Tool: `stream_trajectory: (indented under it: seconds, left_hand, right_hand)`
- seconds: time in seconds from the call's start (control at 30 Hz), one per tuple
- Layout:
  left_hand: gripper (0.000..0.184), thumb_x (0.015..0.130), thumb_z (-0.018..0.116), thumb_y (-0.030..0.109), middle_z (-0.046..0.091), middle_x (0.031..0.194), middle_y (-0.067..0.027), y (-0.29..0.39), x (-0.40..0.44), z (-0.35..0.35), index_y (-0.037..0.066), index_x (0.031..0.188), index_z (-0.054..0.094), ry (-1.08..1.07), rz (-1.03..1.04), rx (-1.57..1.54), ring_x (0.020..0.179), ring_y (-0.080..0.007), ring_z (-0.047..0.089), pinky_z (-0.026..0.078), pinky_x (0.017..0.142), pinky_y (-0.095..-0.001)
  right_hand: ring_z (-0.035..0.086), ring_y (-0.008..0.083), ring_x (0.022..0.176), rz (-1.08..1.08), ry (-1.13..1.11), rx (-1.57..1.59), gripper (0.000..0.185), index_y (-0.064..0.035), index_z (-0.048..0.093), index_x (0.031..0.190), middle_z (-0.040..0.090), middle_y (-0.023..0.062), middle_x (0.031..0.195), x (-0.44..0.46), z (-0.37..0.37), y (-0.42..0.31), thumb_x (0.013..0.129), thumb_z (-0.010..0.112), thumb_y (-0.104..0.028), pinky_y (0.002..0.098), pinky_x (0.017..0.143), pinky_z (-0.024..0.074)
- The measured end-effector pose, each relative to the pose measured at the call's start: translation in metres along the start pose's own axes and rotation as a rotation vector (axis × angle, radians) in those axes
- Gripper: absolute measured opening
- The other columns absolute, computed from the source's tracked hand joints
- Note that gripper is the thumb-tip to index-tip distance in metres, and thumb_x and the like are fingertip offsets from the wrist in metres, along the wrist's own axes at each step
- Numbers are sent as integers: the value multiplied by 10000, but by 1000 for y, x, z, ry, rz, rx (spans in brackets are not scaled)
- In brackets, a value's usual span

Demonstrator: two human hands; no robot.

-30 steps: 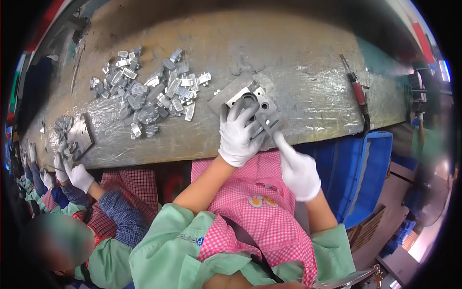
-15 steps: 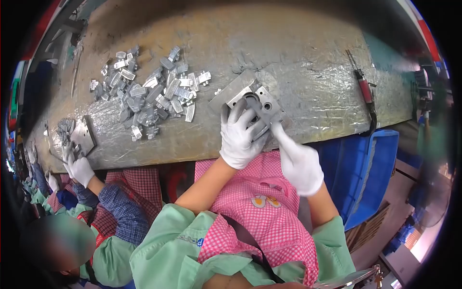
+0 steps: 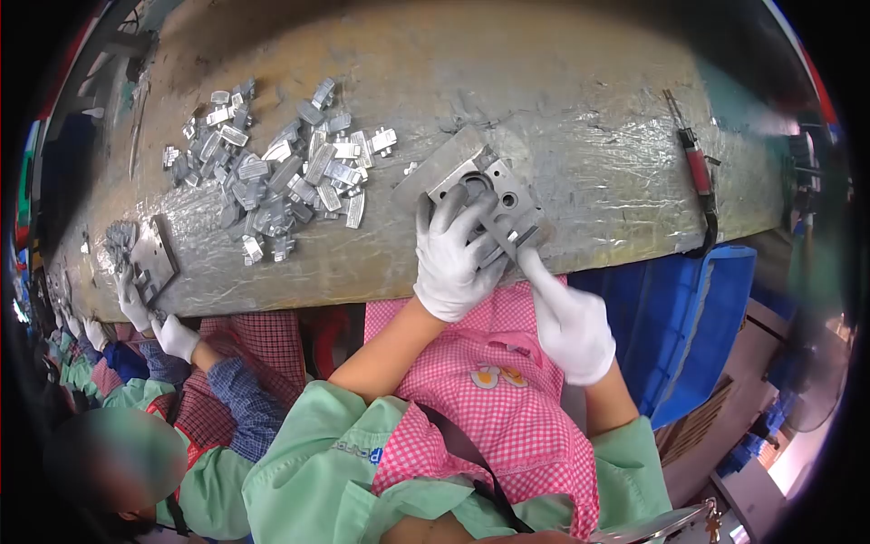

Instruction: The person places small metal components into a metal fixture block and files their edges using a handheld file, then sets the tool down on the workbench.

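My left hand (image 3: 456,258), in a white glove with grey-stained fingertips, grips the near-left side of a metal block (image 3: 521,210) with round holes. Whether a small part sits under those fingers is hidden. A flat grey file (image 3: 500,234) slants across the block's near side, close to my left fingertips. Its near end is in my right hand (image 3: 573,331), also white-gloved, closed with the index finger stretched along the tool. Beneath the block lies a flat metal plate (image 3: 444,163) on the table.
A heap of small silvery metal parts (image 3: 263,186) lies left on the worn table (image 3: 580,54). A red-handled tool (image 3: 696,168) with a dark cable rests at right, above a blue crate (image 3: 693,335). At far left, a co-worker's gloved hands (image 3: 177,337) are beside another metal block (image 3: 156,261).
My right hand has drawn back slightly down and right with the file, uncovering more of the block's holes. My left hand stays put. The co-worker's hands have moved apart.
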State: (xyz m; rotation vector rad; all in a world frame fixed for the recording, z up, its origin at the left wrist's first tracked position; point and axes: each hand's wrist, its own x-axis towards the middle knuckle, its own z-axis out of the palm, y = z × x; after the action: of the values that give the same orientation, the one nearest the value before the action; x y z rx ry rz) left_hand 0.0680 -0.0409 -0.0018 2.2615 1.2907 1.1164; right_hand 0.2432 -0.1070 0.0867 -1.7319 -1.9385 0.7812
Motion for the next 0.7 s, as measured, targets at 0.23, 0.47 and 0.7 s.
stream_trajectory:
  seconds: [0.23,0.47,0.7]
  left_hand:
    - [461,668,822,268,628,1305,-66,-6,-5,4,209,1114,719,-9,12,-2,1264,-382,517,385,995,-629]
    - [476,672,829,262,615,1295,-65,-4,-7,4,230,1132,711,-9,4,-13,1294,-390,499,359,1021,-676]
    - [468,691,805,213,616,1338,-88,-1,-7,3,187,1153,730,-27,-10,18,1272,-412,505,381,1045,-626]
  right_hand:
    - [691,343,607,2,55,66,523,-175,628,1427,658,190,689,13,-8,5,929,606,-16,439,579,545]
    - [673,342,579,-15,30,-4,483,-172,618,1423,650,167,663,31,3,15,950,597,-76,450,545,529]
    - [701,320,611,-20,31,70,448,-151,658,1385,654,177,682,5,-2,10,945,639,-72,439,564,546]
